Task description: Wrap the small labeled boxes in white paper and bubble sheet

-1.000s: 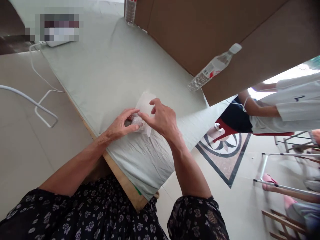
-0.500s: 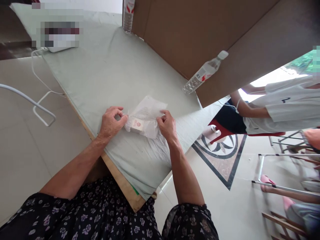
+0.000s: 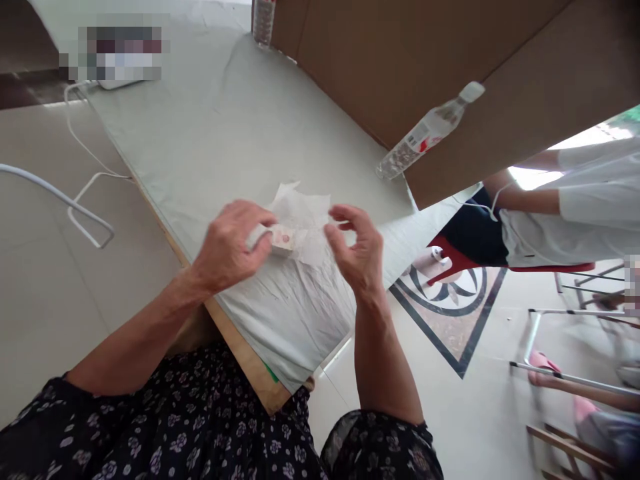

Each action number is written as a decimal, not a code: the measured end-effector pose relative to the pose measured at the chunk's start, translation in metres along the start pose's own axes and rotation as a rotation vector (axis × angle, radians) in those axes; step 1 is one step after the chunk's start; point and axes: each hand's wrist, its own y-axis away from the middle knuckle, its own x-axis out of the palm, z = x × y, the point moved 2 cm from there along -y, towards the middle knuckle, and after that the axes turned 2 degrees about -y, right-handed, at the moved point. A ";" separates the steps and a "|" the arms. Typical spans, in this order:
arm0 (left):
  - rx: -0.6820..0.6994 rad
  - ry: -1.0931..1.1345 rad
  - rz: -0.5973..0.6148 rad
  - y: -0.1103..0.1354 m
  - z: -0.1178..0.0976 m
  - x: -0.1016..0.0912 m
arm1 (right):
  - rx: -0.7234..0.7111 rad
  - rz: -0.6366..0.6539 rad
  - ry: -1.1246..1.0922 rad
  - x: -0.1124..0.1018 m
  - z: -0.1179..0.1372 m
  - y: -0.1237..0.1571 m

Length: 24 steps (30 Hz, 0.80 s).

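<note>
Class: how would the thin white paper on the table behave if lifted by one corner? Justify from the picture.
Probably floppy: the paper is wrinkled and its far corner curls up. Likely very light, since it looks thin and half see-through. A tug might tear it beside the small block pinched in the left hand.

The left hand (image 3: 233, 247) has moved off the paper (image 3: 305, 213) and now pinches the block (image 3: 283, 237). The right hand (image 3: 355, 253) has released the paper and lifted.

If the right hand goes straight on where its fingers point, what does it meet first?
Probably the paper, just before the block in the left hand; depth is unclear.
</note>
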 end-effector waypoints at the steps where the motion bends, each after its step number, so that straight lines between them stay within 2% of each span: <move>1: 0.086 0.047 0.096 -0.005 -0.008 0.005 | -0.042 0.108 -0.003 0.005 0.005 -0.002; 3: 0.155 0.102 0.279 -0.017 -0.012 0.019 | -0.051 0.297 0.026 0.016 0.004 -0.007; 4: 0.124 0.096 0.362 -0.023 -0.008 0.025 | -0.017 0.359 0.049 0.021 0.000 -0.009; 7: -0.076 0.040 0.616 -0.035 0.015 0.033 | 0.104 0.410 0.065 0.025 -0.015 -0.013; 8: -0.147 0.021 0.649 -0.037 0.023 0.031 | 0.115 0.402 0.042 0.023 -0.016 -0.012; 10: -0.247 0.020 0.626 -0.038 0.034 0.022 | 0.075 0.393 -0.040 0.017 -0.011 -0.006; 12: -0.302 0.067 0.555 -0.035 0.042 0.012 | -0.004 0.457 -0.142 0.011 0.001 0.005; 15: -0.366 0.152 0.556 -0.025 0.051 0.005 | -0.072 0.719 -0.239 0.006 0.017 0.029; 17: -0.412 0.187 0.598 -0.017 0.056 0.006 | -0.034 0.879 -0.243 0.004 0.020 0.044; 18: -0.416 0.186 0.619 -0.012 0.057 0.007 | 0.013 0.916 -0.236 0.002 0.020 0.050; 20: -0.363 0.126 0.648 -0.002 0.055 0.009 | 0.118 0.879 -0.214 -0.001 0.016 0.055; 22: -0.272 0.010 0.657 0.008 0.049 0.012 | 0.173 0.711 -0.159 -0.001 0.012 0.051; 24: -0.218 -0.101 0.635 0.017 0.039 0.015 | 0.127 0.503 -0.053 0.006 0.010 0.041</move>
